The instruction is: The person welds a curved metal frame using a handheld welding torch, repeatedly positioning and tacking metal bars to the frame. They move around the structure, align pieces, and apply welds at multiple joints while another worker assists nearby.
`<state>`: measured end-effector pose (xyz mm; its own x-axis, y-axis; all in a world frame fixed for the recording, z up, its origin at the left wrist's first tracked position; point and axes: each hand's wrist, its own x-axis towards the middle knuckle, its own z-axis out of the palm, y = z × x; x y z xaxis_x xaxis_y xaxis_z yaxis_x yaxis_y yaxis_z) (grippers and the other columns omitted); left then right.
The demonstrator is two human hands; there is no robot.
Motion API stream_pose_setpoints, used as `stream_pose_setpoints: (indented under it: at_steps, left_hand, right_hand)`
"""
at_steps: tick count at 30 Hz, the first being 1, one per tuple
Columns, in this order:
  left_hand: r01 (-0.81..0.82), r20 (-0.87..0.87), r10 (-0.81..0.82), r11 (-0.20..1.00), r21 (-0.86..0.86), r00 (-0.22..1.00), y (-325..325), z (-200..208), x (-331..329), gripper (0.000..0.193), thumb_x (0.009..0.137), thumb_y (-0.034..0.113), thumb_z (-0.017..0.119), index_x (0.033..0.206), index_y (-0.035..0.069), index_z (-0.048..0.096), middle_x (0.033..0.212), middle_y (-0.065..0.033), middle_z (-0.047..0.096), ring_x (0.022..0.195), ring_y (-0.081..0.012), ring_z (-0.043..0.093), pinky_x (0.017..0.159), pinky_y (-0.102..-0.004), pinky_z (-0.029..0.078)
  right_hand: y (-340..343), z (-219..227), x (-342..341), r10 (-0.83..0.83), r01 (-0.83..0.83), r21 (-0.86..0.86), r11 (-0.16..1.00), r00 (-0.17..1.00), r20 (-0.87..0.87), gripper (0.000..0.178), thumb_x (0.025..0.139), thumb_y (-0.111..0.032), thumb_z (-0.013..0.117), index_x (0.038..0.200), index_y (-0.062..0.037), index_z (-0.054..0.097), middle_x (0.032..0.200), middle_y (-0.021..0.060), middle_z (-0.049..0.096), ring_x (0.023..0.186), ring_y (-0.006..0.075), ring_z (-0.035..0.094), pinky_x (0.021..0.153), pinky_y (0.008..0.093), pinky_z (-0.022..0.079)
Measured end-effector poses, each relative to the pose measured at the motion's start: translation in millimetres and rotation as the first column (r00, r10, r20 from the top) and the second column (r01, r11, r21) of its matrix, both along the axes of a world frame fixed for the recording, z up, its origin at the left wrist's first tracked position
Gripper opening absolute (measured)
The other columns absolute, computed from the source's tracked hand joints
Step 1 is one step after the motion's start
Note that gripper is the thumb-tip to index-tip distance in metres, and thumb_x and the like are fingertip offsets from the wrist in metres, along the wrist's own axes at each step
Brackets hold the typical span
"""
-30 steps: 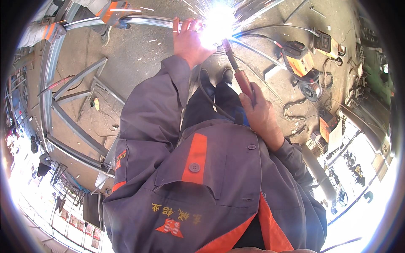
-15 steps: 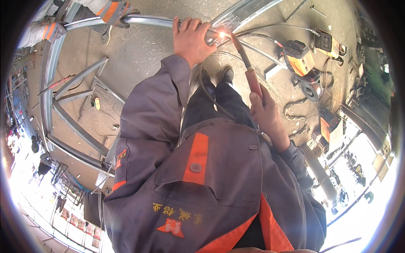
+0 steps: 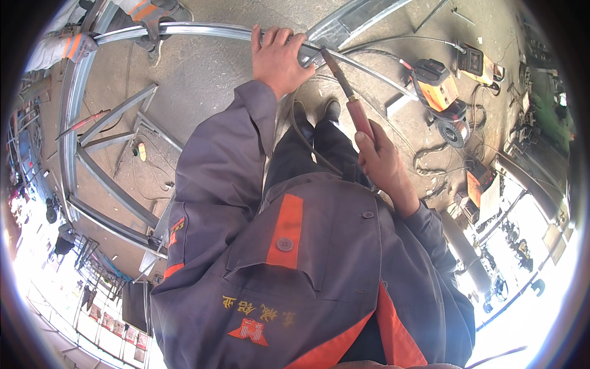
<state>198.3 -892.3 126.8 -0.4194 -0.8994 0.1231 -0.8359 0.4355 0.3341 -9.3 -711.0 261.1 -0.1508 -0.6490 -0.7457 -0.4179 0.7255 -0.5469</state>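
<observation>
head view: left hand, fingers splayed over steel rail, grip underneath unclear; right hand, fingers closed around torch.

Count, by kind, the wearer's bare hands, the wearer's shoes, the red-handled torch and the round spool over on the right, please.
Bare hands (left hand, right hand): 2
Shoes: 2
Torch: 1
Spool: 1
Total: 6
</observation>
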Motion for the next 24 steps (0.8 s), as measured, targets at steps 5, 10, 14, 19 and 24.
stream_pose_setpoints:
  at_steps: [5,10,14,19,24]
  left_hand:
    - [0.033,0.054,-0.028,0.994,-0.101,0.998,-3.7,-13.2,4.5,0.058,0.079,0.052,0.076,0.127,0.019,0.073,0.131,-0.0044,0.064,0.140,-0.0270,0.046,0.129,-0.0601,0.013]
    - [0.037,0.057,-0.031,0.992,-0.120,0.998,-3.6,-25.4,5.7,0.063,0.085,0.065,0.066,0.129,0.021,0.073,0.135,-0.0052,0.066,0.143,-0.0286,0.046,0.129,-0.0586,0.008]
    - [0.028,0.097,-0.013,0.988,-0.149,0.995,-2.6,-25.3,4.8,0.068,0.085,0.070,0.065,0.131,0.021,0.072,0.137,-0.0057,0.065,0.144,-0.0293,0.045,0.129,-0.0580,0.007]
    - [0.032,0.117,-0.018,0.993,-0.114,0.993,-1.9,-16.2,5.4,0.077,0.082,0.071,0.067,0.135,0.015,0.068,0.138,-0.0064,0.064,0.141,-0.0276,0.048,0.129,-0.0580,0.009]
    - [0.006,-0.037,-0.008,0.999,-0.039,0.999,-0.7,-6.4,0.6,0.066,0.077,0.053,0.078,0.130,0.014,0.069,0.129,-0.0060,0.065,0.134,-0.0273,0.052,0.129,-0.0589,0.015]
  right_hand:
    - [-0.9,-2.3,1.0,0.011,-0.011,-0.006,1.000,1.000,-0.020,0.069,0.103,-0.049,0.059,0.148,0.0024,0.051,0.080,0.0170,0.072,0.078,0.0274,0.074,0.073,0.0393,0.055]
    - [0.0,-3.6,2.4,0.050,-0.055,-0.045,0.997,0.994,-0.100,0.066,0.103,-0.049,0.059,0.146,0.0006,0.052,0.106,0.0296,0.074,0.106,0.0457,0.072,0.088,0.0469,0.056]
    - [-1.2,-2.1,0.6,0.062,-0.067,-0.047,0.997,0.992,-0.113,0.065,0.104,-0.049,0.060,0.145,0.0005,0.053,0.110,0.0323,0.073,0.111,0.0486,0.070,0.091,0.0482,0.055]
    - [-4.9,3.5,-1.2,0.068,-0.073,-0.051,0.996,0.993,-0.092,0.062,0.105,-0.047,0.059,0.144,0.0005,0.054,0.106,0.0323,0.072,0.108,0.0471,0.071,0.088,0.0478,0.055]
    - [-6.4,8.8,-10.6,0.010,-0.010,0.006,1.000,0.999,0.034,0.056,0.107,-0.042,0.058,0.145,-0.0003,0.055,0.082,0.0138,0.071,0.074,0.0223,0.072,0.069,0.0370,0.055]
